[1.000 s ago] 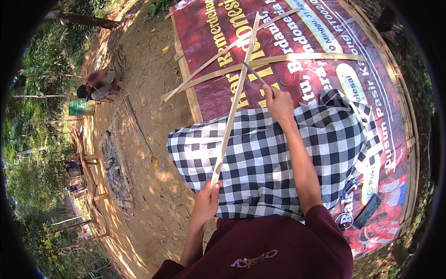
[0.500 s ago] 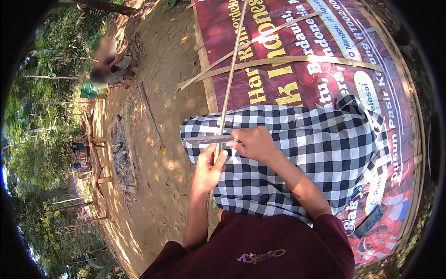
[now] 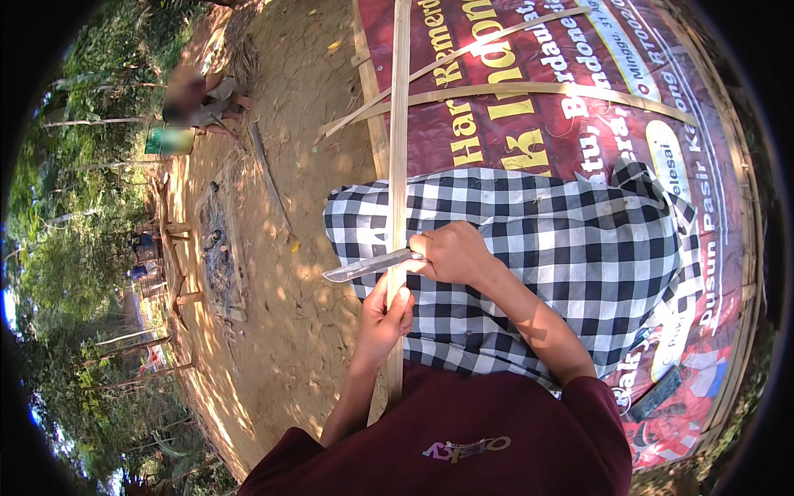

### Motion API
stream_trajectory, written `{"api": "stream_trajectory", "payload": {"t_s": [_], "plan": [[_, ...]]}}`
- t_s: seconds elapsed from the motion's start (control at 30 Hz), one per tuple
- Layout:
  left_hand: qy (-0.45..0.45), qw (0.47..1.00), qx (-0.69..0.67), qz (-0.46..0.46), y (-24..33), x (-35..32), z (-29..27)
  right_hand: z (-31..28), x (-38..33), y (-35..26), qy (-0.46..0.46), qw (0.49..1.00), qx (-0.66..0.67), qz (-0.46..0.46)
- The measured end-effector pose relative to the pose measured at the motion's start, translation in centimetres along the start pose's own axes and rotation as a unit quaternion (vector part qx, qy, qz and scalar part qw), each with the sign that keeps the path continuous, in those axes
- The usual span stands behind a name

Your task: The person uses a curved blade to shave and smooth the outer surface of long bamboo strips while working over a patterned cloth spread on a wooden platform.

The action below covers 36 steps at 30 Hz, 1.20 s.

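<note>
My left hand (image 3: 385, 324) is closed around a long, flat bamboo strip (image 3: 399, 157), which runs away from my body past the far edge of the view. In my right hand (image 3: 451, 253) is a knife (image 3: 364, 267), its blade pointing left and lying across the strip just beyond my left fingers. The knife's handle is mostly hidden in my fist. Both hands are over a black-and-white checked cloth (image 3: 529, 273) that covers my lap.
A dark red printed banner (image 3: 571, 157) lies beneath the cloth, edged with bamboo. Two more bamboo strips (image 3: 529, 88) (image 3: 471, 48) cross on it. A dark phone-like object (image 3: 655, 395) lies near right. A person (image 3: 198, 103) sits far left beside a green container (image 3: 169, 140).
The bamboo strip has turned so its broad face shows. The knife's tip has swung toward me, leaving the blade slanted. My left hand has shifted slightly.
</note>
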State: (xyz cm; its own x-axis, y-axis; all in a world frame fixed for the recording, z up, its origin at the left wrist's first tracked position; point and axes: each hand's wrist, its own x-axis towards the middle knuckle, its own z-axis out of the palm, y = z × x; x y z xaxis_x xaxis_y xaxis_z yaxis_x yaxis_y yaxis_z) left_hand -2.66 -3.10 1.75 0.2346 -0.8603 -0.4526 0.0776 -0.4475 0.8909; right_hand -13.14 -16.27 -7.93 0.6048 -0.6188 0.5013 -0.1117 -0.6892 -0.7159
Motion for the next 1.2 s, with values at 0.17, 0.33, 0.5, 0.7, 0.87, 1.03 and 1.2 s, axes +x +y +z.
{"api": "stream_trajectory", "payload": {"t_s": [0.17,0.33,0.5,0.7,0.87,1.03,1.2], "plan": [[0.088,0.995,0.034,0.029,-1.5,0.8,-0.4,0.7,-0.2,-0.8,-0.028,0.999,0.008,0.025],[0.133,0.987,0.072,0.057,-2.3,1.7,-0.5,0.8,-0.6,-1.3,-0.056,0.998,-0.001,0.028],[0.113,0.992,0.025,0.054,-2.1,1.8,-0.6,0.7,-0.9,-1.3,-0.076,0.996,0.015,0.035],[0.086,0.994,-0.057,0.041,-1.5,1.5,-0.9,0.9,-0.9,-1.0,-0.097,0.995,0.015,0.030],[0.108,0.992,-0.017,0.064,-1.6,1.2,-0.4,1.2,-1.1,-1.1,-0.056,0.998,-0.009,0.015],[0.133,0.990,0.015,0.054,-1.8,1.6,-0.7,2.1,-1.3,-0.3,-0.014,0.999,-0.042,0.015],[0.159,0.986,0.009,0.046,-1.8,0.7,-1.1,2.2,-2.0,0.7,-0.002,0.997,-0.071,0.018]]}}
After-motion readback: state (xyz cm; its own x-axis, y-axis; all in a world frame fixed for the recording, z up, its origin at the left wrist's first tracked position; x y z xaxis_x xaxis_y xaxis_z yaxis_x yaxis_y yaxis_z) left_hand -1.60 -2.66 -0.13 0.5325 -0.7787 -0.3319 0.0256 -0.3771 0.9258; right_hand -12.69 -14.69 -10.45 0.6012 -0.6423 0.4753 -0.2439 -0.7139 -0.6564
